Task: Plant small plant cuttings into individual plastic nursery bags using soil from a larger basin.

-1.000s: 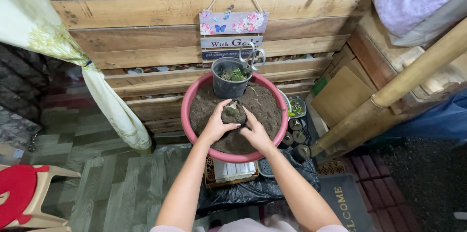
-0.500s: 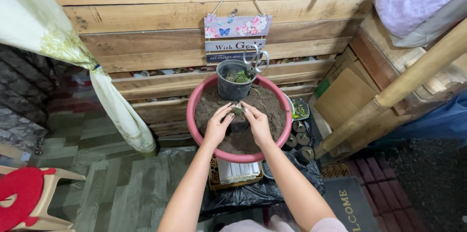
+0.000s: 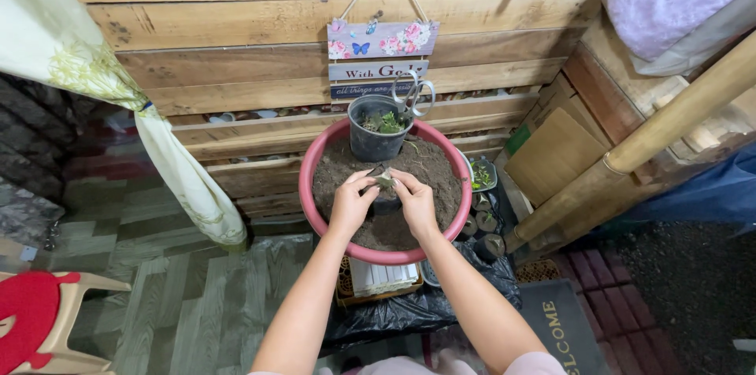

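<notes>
Soil-filled pink basin point(image 3: 309, 186) before wooden plank wall point(image 3: 236, 36)

Basin point(image 3: 309, 186) of soil before plank wall point(image 3: 236, 21); pot point(image 3: 376, 135) with scissors point(image 3: 415, 96) at its far edge; sign point(image 3: 382, 56) above. Left hand point(image 3: 352, 206) and right hand point(image 3: 415, 202) over soil centre, around a small pot point(image 3: 385, 180). Curtain point(image 3: 94, 99) left, bamboo pole point(image 3: 654, 139) right, doormat point(image 3: 571, 328) near right.

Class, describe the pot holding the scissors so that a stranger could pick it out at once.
Find the big pink basin of soil before the wooden plank wall. At its far rim stands a dark grey plastic pot. Unlike the tiny pots beside the basin, it holds grey-handled scissors and green sprigs.
</notes>
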